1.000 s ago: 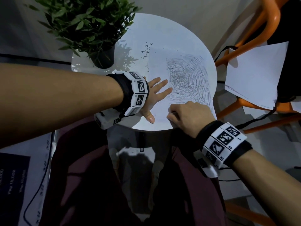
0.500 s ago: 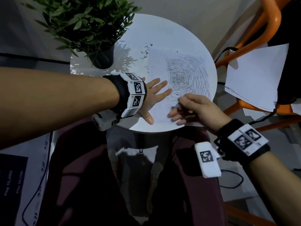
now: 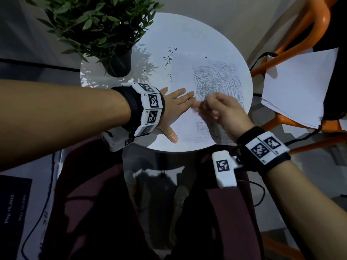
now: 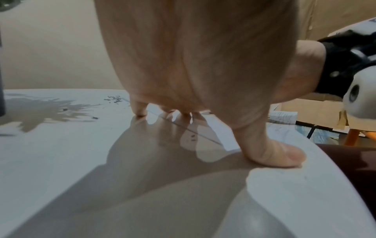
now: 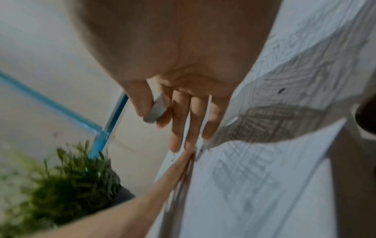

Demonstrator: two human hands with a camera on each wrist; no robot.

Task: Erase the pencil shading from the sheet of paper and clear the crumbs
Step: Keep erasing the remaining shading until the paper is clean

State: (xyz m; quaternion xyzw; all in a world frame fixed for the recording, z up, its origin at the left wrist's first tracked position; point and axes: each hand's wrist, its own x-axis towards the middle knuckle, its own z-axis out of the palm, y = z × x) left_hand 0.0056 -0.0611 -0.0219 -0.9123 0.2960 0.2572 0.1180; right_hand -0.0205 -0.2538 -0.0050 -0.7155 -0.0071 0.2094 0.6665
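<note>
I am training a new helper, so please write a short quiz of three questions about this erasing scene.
1. True or false: the left hand lies flat on the paper.
2. What does the right hand pinch? A) pencil B) eraser C) brush
3. Fill in: the crumbs lie between the shading and the ____.

Key: 1 true; 2 B; 3 plant.

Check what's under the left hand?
The left hand lies flat on the sheet of paper, with the round table beneath. Any marks or crumbs under the palm are covered.
</note>
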